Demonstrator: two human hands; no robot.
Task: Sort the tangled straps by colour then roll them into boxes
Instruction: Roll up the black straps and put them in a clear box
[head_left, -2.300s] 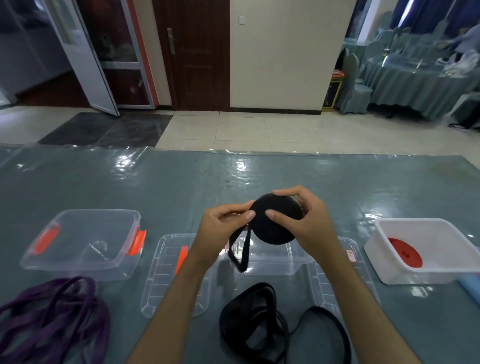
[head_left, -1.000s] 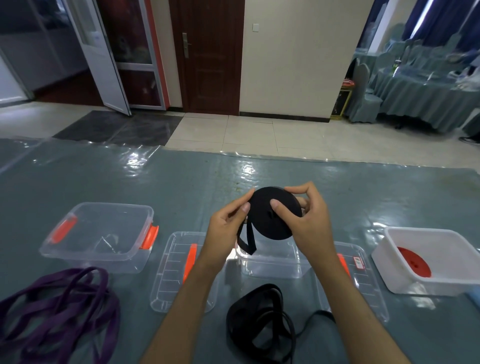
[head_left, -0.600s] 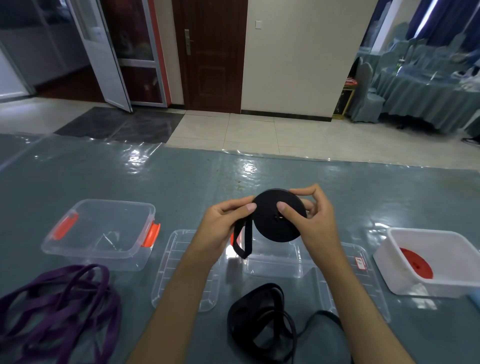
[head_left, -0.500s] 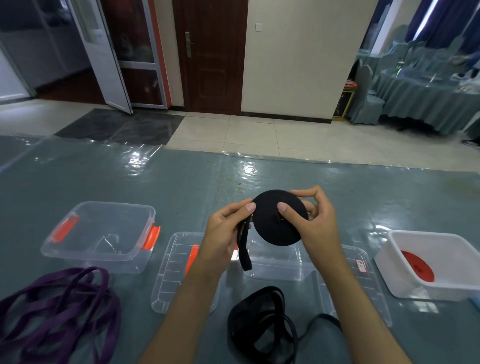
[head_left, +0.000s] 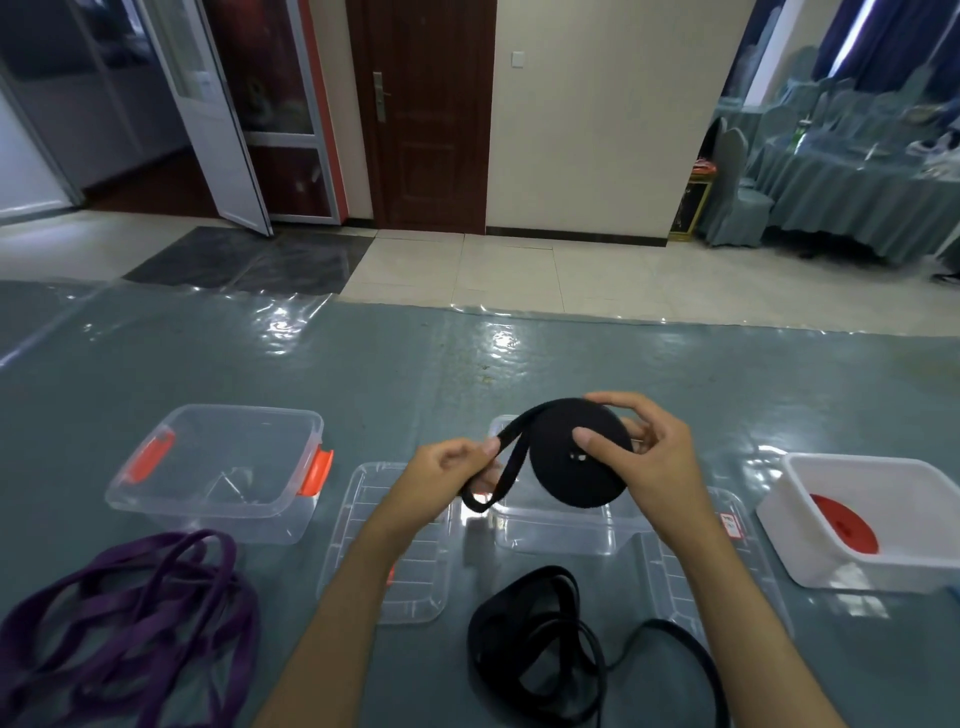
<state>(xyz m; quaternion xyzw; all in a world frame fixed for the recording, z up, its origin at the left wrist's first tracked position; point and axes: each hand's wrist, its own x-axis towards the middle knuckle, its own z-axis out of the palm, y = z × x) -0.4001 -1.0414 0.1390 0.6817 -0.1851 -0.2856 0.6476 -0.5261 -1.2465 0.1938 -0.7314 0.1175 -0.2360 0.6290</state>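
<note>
The red roll (head_left: 844, 524) already lies in the white box (head_left: 930, 564) near the right edge of the desk (head_left: 363, 374). The black roll (head_left: 558, 457) is about half wound, held above the middle clear box (head_left: 561, 535): the right hand (head_left: 647, 457) pinches it and the left hand (head_left: 447, 475) pinches its loose strap (head_left: 506, 465). 1 black pile (head_left: 535, 654) and the purple straps (head_left: 130, 623) near the front edge are left, and the left clear box (head_left: 218, 499) is empty.

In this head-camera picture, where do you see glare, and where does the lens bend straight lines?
Head view: glare streaks the clear plastic sheet over the far table; wide-angle distortion bows the door frame outward at left; the black roll looks sharp.
</note>
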